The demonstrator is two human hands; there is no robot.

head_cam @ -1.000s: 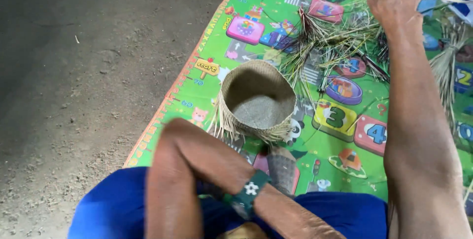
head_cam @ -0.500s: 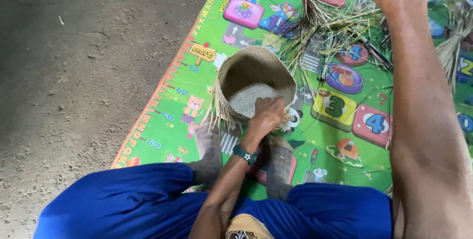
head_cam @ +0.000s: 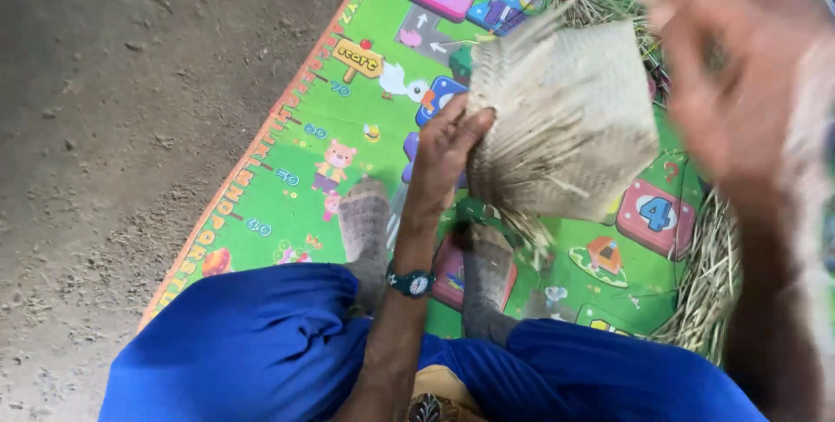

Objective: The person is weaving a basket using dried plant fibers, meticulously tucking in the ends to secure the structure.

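My left hand [head_cam: 445,150] grips the edge of a half-woven straw basket [head_cam: 570,117] and holds it lifted and tipped on its side, above the green play mat [head_cam: 304,126]. Loose unwoven strands hang from the basket's lower rim. A wristwatch sits on my left wrist. My right hand [head_cam: 739,74] is blurred with motion, fingers spread, just right of the basket and not clearly touching it. My feet in grey socks [head_cam: 365,231] rest on the mat below the basket, and my blue trousers fill the bottom of the view.
A pile of dry straw [head_cam: 709,274] lies at the right of the mat, more straw at the top. The mat's orange edge [head_cam: 243,187] borders bare dirt ground [head_cam: 113,126] on the left.
The basket stood upright on the mat. My left hand has taken it and lifted and tipped it. My right arm has drawn back from the far straw toward the basket.
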